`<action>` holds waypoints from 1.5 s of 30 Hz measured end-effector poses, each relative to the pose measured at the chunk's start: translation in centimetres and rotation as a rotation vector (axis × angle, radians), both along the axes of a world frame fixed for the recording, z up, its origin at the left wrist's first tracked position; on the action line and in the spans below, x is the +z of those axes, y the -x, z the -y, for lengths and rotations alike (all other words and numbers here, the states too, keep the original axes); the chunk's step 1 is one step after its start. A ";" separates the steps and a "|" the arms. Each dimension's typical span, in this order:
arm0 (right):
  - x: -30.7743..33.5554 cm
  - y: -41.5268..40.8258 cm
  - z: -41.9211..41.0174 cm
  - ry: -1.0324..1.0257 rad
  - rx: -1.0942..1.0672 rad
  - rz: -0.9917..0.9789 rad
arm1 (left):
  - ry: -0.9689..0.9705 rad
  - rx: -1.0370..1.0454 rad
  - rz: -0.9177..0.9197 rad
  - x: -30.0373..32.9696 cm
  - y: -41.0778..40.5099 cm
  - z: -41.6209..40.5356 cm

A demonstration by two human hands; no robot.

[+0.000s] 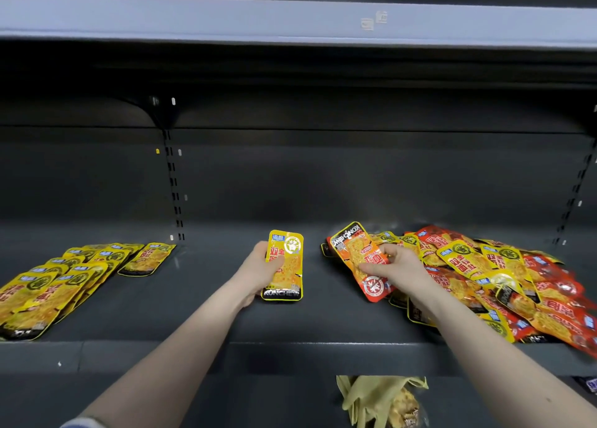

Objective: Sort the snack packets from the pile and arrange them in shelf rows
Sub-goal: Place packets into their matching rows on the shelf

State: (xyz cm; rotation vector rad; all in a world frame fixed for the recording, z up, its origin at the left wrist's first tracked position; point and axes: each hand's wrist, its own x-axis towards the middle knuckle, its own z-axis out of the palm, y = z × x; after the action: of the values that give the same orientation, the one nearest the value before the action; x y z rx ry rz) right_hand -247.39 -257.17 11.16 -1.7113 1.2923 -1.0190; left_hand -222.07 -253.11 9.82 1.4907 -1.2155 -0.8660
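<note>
Left of the mixed pile, the left hand grips a yellow packet; the right hand pinches a red packet (at the pile's edge). Lay each flat, label up, by colour.

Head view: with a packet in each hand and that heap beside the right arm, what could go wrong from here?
1. The mixed pile reaches the shelf's front edge; the right forearm lies across it and could knock packets off.
2. The right hand pinches the orange packet by fingertips only, so it may slip.
3. The yellow packet in the left hand could disturb the overlapped yellow rows when placed.
</note>
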 end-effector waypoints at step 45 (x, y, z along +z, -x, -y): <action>-1.3 -28.2 -4.9 0.037 0.021 0.079 | -0.110 -0.074 0.252 5.3 -27.6 -10.1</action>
State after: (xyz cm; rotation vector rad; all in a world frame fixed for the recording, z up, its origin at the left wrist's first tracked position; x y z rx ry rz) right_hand -219.21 -252.25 9.81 -1.6915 1.2102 -1.0939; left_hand -194.50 -242.98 15.12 1.6910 -1.4339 -0.8223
